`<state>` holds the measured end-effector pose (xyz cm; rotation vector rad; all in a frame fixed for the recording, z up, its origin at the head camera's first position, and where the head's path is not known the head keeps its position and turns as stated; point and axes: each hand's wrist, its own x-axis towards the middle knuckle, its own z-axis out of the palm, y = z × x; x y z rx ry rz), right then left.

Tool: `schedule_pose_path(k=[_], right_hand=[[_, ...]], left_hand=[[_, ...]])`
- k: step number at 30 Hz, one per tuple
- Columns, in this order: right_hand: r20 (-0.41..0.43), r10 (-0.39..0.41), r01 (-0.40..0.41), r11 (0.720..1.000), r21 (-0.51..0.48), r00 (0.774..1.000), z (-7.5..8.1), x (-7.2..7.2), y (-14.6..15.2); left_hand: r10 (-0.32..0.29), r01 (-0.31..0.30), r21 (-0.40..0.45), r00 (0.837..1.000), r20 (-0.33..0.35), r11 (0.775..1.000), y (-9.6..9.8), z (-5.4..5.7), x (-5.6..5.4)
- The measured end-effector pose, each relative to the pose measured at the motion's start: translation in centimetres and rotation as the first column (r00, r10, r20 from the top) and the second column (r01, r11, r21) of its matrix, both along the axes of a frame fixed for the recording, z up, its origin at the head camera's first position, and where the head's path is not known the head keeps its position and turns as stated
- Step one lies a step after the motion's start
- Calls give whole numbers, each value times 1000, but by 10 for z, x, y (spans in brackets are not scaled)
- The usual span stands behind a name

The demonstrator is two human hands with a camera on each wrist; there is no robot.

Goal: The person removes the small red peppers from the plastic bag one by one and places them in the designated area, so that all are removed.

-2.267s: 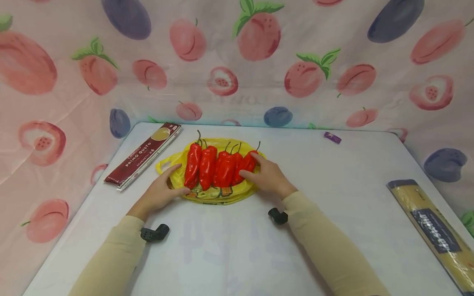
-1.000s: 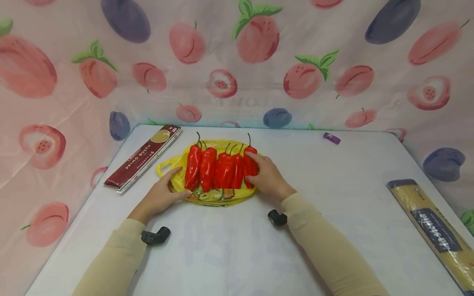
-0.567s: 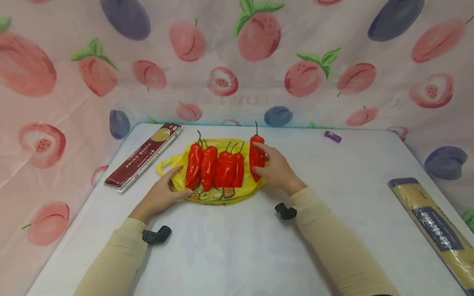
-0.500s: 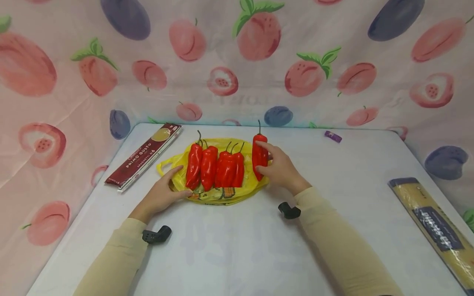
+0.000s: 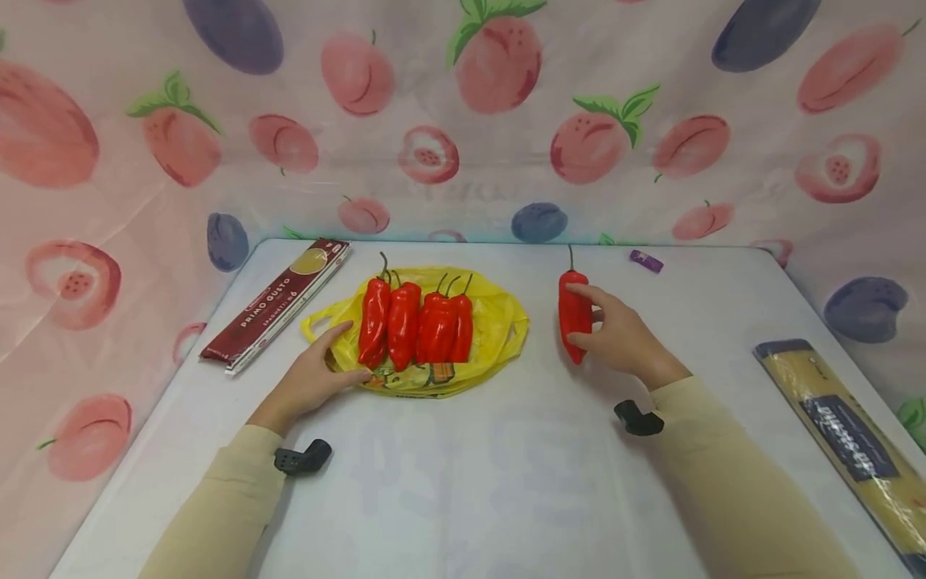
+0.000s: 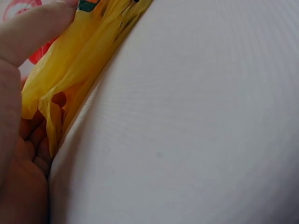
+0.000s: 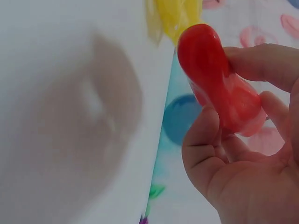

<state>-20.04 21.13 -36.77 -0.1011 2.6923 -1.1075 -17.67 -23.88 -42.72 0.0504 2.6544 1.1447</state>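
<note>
My right hand (image 5: 618, 328) grips a shiny red pepper (image 5: 574, 314) between thumb and fingers, stem upward. Seen from the right wrist, the same pepper (image 7: 210, 70) has its rounded tip toward the camera. To its left lies a yellow plastic bag (image 5: 499, 314) with several more red peppers (image 5: 403, 328) side by side in it, green-brown stems pointing away. My left hand (image 5: 307, 384) holds the bag's left end, thumb at the front edge. In the left wrist view, fingers (image 6: 39, 147) curl behind the yellow bag (image 6: 77, 65), partly hidden by it.
A maroon spaghetti packet (image 5: 278, 305) lies slantwise at the back left. A small purple wrapped item (image 5: 646, 260) sits near the back edge. On the right edge lies a long pasta pack (image 5: 842, 442) with a dark label. A fruit-print cloth (image 5: 492, 161) hangs behind the white table (image 5: 470, 498).
The right hand has taken the rightmost red pepper out of the row and carried it right, past the bag's edge. The left hand has stayed at the bag's left end.
</note>
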Motion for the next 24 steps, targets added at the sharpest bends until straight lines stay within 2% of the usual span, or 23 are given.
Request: schedule_pose_path(k=[11, 19, 24], right_hand=[[54, -24, 22, 999, 43, 998, -15, 15, 51], [71, -20, 11, 992, 128, 997, -24, 22, 78], [85, -30, 19, 991, 131, 996, -26, 28, 92]], left_hand=[[0, 0, 6, 1000, 7, 1000, 0, 0, 0], [-2, 2, 2, 1000, 5, 1000, -1, -1, 0], [-10, 10, -13, 1000, -4, 1000, -1, -2, -1]])
